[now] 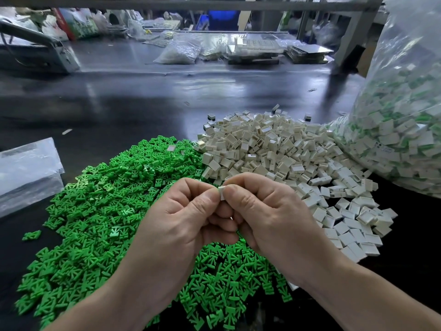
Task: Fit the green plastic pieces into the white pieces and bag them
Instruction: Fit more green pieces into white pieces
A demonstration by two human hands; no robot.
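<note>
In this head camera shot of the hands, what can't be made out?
1. Head view: the small white plastic piece pinched by the left hand and right hand is mostly covered by fingers; any green insert is hidden.
2. The large clear plastic bag of filled pieces is cut off by the right and top edges; its mouth is unseen.
3. Far bench items are blurred, too small.

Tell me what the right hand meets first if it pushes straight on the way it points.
Likely the left hand: the right hand points up-left at it, both pinching one white piece.
</note>
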